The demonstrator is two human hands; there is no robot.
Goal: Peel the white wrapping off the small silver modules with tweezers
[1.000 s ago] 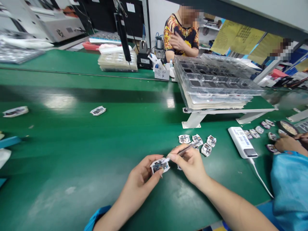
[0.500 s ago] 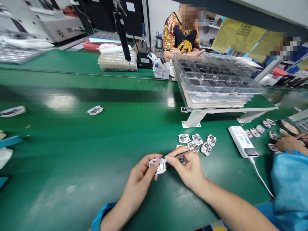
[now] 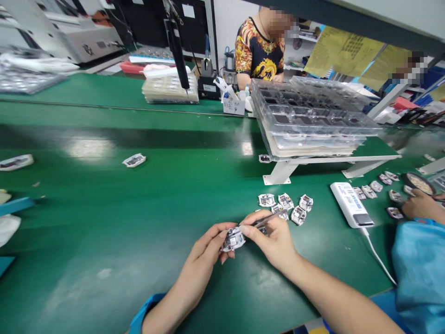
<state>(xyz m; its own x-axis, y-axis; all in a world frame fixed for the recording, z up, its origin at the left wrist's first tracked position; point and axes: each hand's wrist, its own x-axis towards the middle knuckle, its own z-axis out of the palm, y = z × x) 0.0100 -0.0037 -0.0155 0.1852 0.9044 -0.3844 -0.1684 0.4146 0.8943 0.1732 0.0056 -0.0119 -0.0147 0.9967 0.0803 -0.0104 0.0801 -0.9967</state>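
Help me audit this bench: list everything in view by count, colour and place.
Held unit: one, white and grey, front centre
Slim tool: one, silver, right of it
Loose units: at least five, white, beyond slim tool
Other units: several, white, left and right
Device with cable: one, white, right
Stand: one, green and white, behind loose units
Tray stack: one, clear, on stand
Hanging tool: one, black, back left
Background clutter: uncounted, mixed colours, rear
Table: one, green, throughout
Other people: at least two, patterned or blue clothing, opposite and right
Left hand: one, bare, on held unit
Right hand: one, bare, on slim tool
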